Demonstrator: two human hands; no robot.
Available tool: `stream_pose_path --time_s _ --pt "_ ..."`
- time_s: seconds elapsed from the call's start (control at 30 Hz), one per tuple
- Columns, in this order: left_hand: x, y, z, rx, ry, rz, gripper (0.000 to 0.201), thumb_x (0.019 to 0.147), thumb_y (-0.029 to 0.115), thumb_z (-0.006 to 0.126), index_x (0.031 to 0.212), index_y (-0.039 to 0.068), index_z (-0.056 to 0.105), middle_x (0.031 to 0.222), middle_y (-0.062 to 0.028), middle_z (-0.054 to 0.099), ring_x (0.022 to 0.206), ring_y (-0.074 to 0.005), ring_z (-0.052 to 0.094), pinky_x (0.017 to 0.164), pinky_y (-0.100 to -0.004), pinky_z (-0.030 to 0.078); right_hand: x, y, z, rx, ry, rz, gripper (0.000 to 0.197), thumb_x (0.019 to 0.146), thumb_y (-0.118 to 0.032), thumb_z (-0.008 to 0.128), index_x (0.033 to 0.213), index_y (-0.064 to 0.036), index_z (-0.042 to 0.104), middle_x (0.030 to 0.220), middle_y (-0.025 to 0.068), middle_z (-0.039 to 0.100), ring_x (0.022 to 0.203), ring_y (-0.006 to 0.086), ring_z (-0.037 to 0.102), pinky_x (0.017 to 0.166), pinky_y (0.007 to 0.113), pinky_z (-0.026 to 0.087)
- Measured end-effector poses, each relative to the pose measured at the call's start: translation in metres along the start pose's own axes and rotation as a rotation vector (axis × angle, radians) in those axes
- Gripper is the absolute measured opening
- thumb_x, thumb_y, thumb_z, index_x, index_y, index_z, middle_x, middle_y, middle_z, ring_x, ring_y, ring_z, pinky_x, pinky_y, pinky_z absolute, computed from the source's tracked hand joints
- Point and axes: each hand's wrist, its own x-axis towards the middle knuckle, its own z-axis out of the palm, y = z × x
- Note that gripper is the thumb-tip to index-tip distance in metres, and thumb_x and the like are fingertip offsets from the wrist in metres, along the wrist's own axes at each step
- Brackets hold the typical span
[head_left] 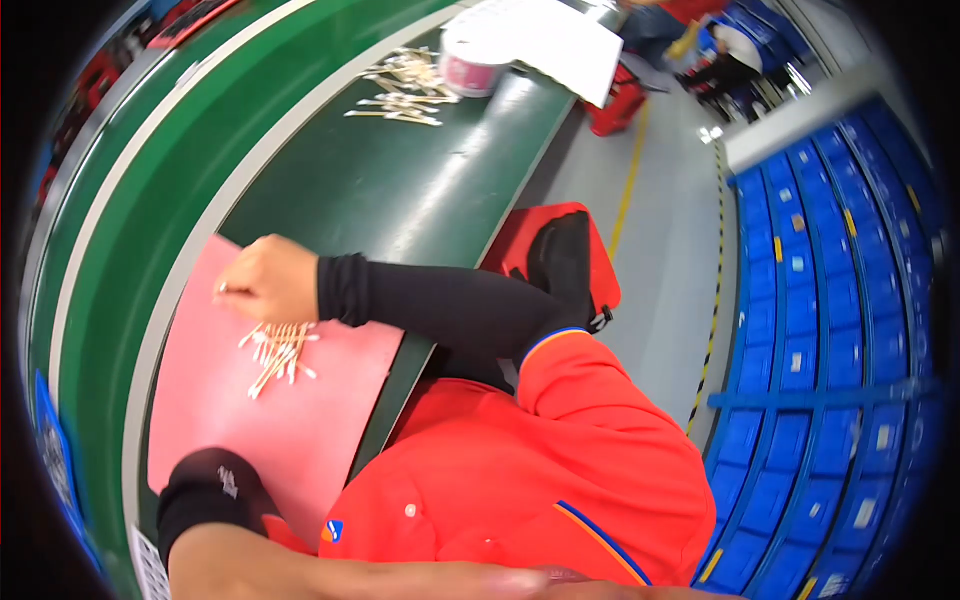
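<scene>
My right hand [268,280], in a black sleeve, is closed in a pinch above the pink mat [335,390]. A small pale tip shows at its fingertips, too small to name. Just below this hand, a loose pile of cotton swabs [278,355] with white ends lies on the mat. My left hand [400,578] is raised close in front of me at the lower edge, away from the mat. One finger is stretched out; the rest is cut off by the frame. Black fabric covers part of the left arm [215,490].
More cotton swabs [405,85] lie on the dark green bench [400,190], beside a round white-and-pink tub [470,70] with white sheets [565,40]. A green conveyor [130,190] runs along the left. A red seat [605,250] and blue bins [790,360] are at the right.
</scene>
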Motion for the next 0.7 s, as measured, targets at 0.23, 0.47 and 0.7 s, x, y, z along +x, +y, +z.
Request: stream_pose_path --time_s 0.23,0.47,0.7 --pt "0.001 -0.001 -0.036 0.030 -0.319 0.095 0.046 0.096 0.032 0.032 0.138 0.015 0.027 0.120 -0.0216 0.053 0.111 -0.0464 0.050 0.095 -0.0630 0.031 -0.001 -0.003 0.001 0.064 0.047 0.061 0.022 0.078 -0.024 0.059 0.067 -0.0046 0.063 0.062 0.0143 0.059 0.058 0.0332 0.058 0.056 0.041 0.048" --pt "0.015 -0.010 -0.023 -0.018 -0.204 0.024 0.042 0.097 0.029 0.028 0.134 0.010 0.035 0.119 -0.0205 0.055 0.103 -0.0450 0.056 0.096 -0.0601 0.032 -0.003 0.001 0.001 -0.013 -0.003 0.044 0.015 0.079 -0.017 0.059 0.072 -0.0049 0.063 0.064 0.0114 0.061 0.060 0.0300 0.059 0.054 0.038 0.047" --pt "0.037 0.005 -0.030 -0.055 -0.403 -0.314 0.041 0.096 0.030 0.031 0.120 0.000 0.045 0.117 -0.0182 0.056 0.101 -0.0420 0.058 0.096 -0.0593 0.034 -0.001 0.000 -0.001 0.033 0.054 0.027 0.014 0.080 -0.017 0.060 0.075 -0.0042 0.063 0.068 0.0115 0.062 0.064 0.0281 0.061 0.060 0.036 0.049"
